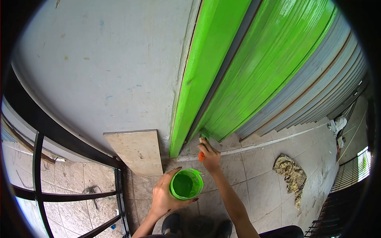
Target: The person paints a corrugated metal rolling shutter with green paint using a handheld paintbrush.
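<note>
Paint cup (186, 184) sits in the left hand (163, 192), fingers wrapped around its side. Right hand (210, 155) has its fingers clamped on a paintbrush (202, 156), bristles at the foot of the green panel (254, 75), just above the tiled floor (262, 186).

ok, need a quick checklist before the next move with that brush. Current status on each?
1. Brush held in right hand: ok, orange handle in the grip.
2. Cup secure in left hand: ok, fingers wrapped around it.
3. Green paint in cup: ok, some visible; depth cannot tell.
4. Bristles loaded: cannot tell, too small.
5. Floor tiles covered below the green panel: not ok, bare.
6. Cloth away from shoes: ok, off to the right.
</note>
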Motion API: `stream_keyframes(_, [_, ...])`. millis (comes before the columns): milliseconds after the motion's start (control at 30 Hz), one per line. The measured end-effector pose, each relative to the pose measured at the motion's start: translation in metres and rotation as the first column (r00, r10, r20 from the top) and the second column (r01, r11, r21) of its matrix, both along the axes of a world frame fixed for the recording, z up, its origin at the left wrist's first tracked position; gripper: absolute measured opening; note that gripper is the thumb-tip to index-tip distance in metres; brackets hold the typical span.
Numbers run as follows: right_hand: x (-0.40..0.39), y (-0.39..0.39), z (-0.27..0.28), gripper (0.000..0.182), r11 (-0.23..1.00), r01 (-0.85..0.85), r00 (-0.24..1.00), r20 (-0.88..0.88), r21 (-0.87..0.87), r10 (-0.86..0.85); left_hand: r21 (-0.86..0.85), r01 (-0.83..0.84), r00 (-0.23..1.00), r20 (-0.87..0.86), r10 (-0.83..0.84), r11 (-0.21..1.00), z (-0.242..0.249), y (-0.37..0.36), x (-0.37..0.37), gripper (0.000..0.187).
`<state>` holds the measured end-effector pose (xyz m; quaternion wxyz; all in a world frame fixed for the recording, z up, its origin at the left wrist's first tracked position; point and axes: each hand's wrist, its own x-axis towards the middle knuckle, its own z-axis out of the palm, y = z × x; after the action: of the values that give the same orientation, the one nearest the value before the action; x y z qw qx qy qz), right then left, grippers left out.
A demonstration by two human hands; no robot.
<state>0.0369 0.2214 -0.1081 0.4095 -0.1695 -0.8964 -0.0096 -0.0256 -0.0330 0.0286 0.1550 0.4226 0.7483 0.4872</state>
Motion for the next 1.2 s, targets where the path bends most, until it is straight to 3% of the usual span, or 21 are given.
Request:
stream_keyframes(67, [-0.002, 0.004, -0.006, 0.021, 0.997, -0.028, 0.997, 0.072, -0.072, 0.033, -0.005, 0.004, 1.000, 0.015, -0.004, 1.000, 0.000, 0.001, 0.000, 0.092])
stream_keyframes(200, [-0.006, 0.016, 0.006, 0.024, 0.999, 0.038, 0.999, 0.001, 0.003, -0.038, -0.005, -0.005, 1.000, 0.017, 0.005, 1.000, 0.000, -0.002, 0.000, 0.092])
stream_keyframes(300, [0.002, 0.004, -0.002, 0.025, 0.996, -0.051, 0.999, -0.010, -0.078, 0.050, -0.010, -0.011, 1.000, 0.026, 0.011, 1.000, 0.001, 0.000, -0.001, 0.092])
stream_keyframes(400, [-0.003, 0.013, -0.001, 0.021, 0.997, -0.025, 0.998, 0.051, -0.072, 0.029, -0.020, 0.001, 1.000, 0.019, -0.001, 1.000, 0.003, 0.001, 0.000, 0.091])
stream_keyframes(500, [-0.006, 0.016, 0.010, 0.021, 1.000, -0.006, 0.999, -0.039, 0.012, 0.007, -0.009, -0.001, 1.000, 0.022, 0.002, 1.000, 0.001, 0.000, -0.001, 0.091])
stream_keyframes(600, [-0.001, 0.000, 0.006, 0.021, 0.999, 0.005, 0.997, -0.076, -0.035, -0.008, -0.005, -0.003, 1.000, 0.020, 0.003, 1.000, 0.000, 0.003, -0.001, 0.091])
stream_keyframes(700, [-0.009, 0.008, 0.005, 0.020, 0.963, 0.070, 0.992, 0.120, -0.259, -0.039, -0.005, 0.011, 1.000, 0.010, -0.011, 1.000, -0.001, 0.005, 0.001, 0.092])
stream_keyframes(900, [-0.006, 0.011, 0.033, 0.012, 0.999, 0.038, 0.982, -0.183, 0.006, -0.036, 0.011, 0.004, 1.000, 0.010, -0.004, 1.000, 0.000, 0.002, 0.001, 0.091])
stream_keyframes(1000, [-0.001, 0.013, 0.060, 0.011, 1.000, 0.003, 0.943, -0.332, 0.028, 0.007, -0.008, 0.001, 1.000, 0.016, -0.001, 1.000, 0.000, 0.004, 0.001, 0.091])
stream_keyframes(1133, [0.001, 0.001, 0.061, 0.011, 0.994, 0.025, 0.947, -0.322, 0.111, 0.012, -0.018, 0.000, 1.000, 0.027, 0.000, 1.000, -0.003, 0.007, -0.001, 0.092])
stream_keyframes(1200, [-0.001, -0.008, 0.032, 0.014, 0.999, 0.012, 0.987, -0.157, -0.038, -0.018, -0.022, 0.006, 0.999, 0.033, -0.005, 1.000, -0.004, 0.007, 0.000, 0.092])
